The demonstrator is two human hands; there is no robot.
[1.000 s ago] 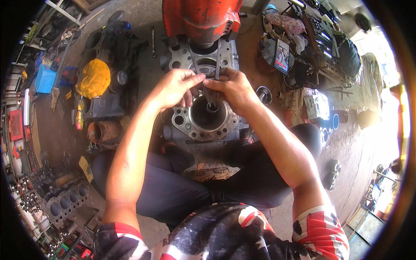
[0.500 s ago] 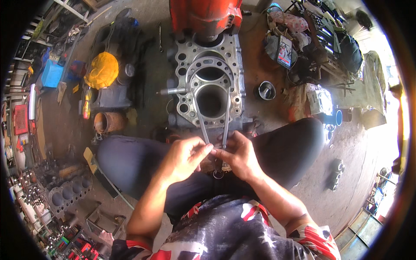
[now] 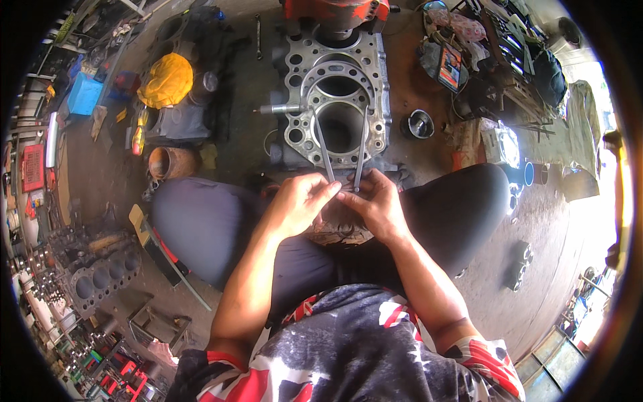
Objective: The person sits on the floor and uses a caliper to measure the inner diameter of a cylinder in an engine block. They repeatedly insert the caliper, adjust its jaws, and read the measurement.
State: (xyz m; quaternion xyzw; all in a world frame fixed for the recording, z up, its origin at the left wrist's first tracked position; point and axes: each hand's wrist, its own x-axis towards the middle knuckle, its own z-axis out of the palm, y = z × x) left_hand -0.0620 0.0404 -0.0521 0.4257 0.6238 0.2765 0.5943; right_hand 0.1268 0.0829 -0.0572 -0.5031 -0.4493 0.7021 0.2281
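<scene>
An engine block [image 3: 381,80] stands before me, its flat top showing round cylinder bores. Across that top lies a large outside micrometer [image 3: 338,67], its arched frame curving away from me and its thimble [image 3: 281,108] jutting left. Two slim metal legs of what looks like a caliper [image 3: 324,147] reach from my fingers to the space between the micrometer's ends, over the nearest bore. My left hand [image 3: 301,204] pinches near the left leg's lower end, thumb and fingers closed. My right hand [image 3: 380,206] closes around the right leg's lower end, its thumb meeting the left thumb. How the legs join is hidden.
A red machine part [image 3: 335,12] stands over the block's far end. Left are a wrench [image 3: 259,37], a yellow cloth [image 3: 165,80], a screwdriver [image 3: 138,134] and a rusty cylinder [image 3: 173,163]. Right are a small metal cup [image 3: 420,124] and a phone [image 3: 449,67]. My knees flank the block's near end.
The whole view has shifted, so the block, micrometer and hands sit higher and slightly right in the picture. Both hands keep their grip on the caliper, with its legs still at the micrometer.
</scene>
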